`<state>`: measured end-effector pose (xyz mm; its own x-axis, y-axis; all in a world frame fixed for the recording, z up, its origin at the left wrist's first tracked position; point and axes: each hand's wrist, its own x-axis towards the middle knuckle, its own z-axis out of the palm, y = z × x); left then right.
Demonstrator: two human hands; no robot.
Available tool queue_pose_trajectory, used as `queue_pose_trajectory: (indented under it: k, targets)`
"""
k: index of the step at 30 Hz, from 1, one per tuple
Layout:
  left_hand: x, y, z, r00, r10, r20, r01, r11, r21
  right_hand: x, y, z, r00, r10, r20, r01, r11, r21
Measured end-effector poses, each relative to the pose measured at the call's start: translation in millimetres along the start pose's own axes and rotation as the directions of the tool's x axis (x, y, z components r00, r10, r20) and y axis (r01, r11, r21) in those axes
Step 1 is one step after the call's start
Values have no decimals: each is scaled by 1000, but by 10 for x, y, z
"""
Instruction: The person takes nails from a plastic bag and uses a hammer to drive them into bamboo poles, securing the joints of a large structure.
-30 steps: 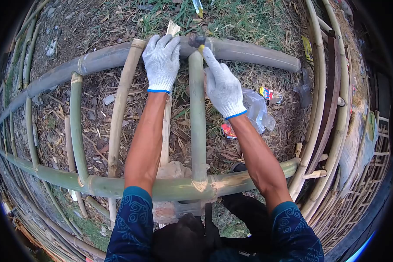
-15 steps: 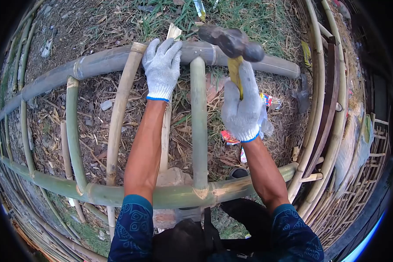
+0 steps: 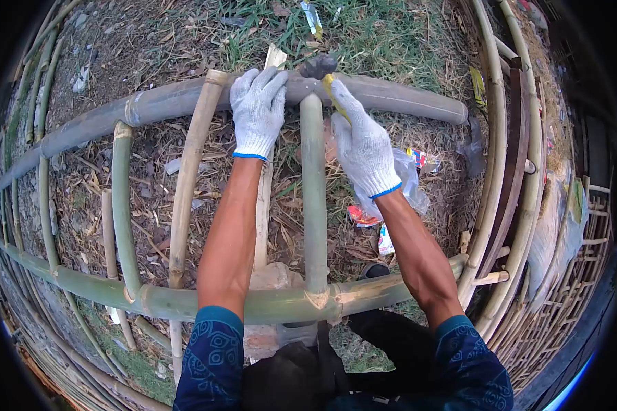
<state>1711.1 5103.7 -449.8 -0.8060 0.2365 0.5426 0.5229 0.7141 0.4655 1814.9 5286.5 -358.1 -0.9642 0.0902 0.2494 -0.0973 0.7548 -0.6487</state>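
Observation:
My right hand (image 3: 367, 145), in a white knit glove with a blue cuff, grips a hammer by its yellow handle. The dark hammer head (image 3: 319, 66) is down at the thick grey bamboo pole (image 3: 384, 94), near its joint with an upright green bamboo piece (image 3: 313, 192). My left hand (image 3: 258, 113), gloved the same way, is wrapped over that grey pole, left of the joint. Under it runs a thin split bamboo strip (image 3: 262, 219), its pale end sticking out beyond the pole. Left of this hand stands a tan bamboo upright (image 3: 193, 157).
A green bamboo pole (image 3: 253, 308) crosses in front of my body. More bamboo poles (image 3: 490, 171) rise at the right, beside a brown strip (image 3: 517, 164). On the ground lie a clear plastic bag (image 3: 411, 181), a red wrapper (image 3: 362, 216), dry leaves and grass.
My right hand has swung the hammer down and to the left, from raised above the grey pole to its surface by the joint. My left hand stays on the pole.

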Motion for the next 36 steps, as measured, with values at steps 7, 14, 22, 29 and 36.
queue_pose_trajectory:
  k: [7,14,22,29,36]
  targets:
    - [39,-1,-51,998,-18,65,22,998,-60,-127,120,-17,999,-5,47,11,992,-124]
    - [35,-78,-93,982,-6,187,12,999,-30,-81,195,-256,931,155,329,-67,962,-263]
    - [16,964,-390,981,-56,187,110,949,-296,-975,143,-1433,957,262,126,-265,964,6]
    - [-659,1867,569,571,350,742,-85,925,-371,-1793,389,-1770,868,485,112,-493,867,68]
    - [-835,1910,1193,455,447,770,-318,889,-328,-2110,440,-1950,829,558,46,-559,819,129]
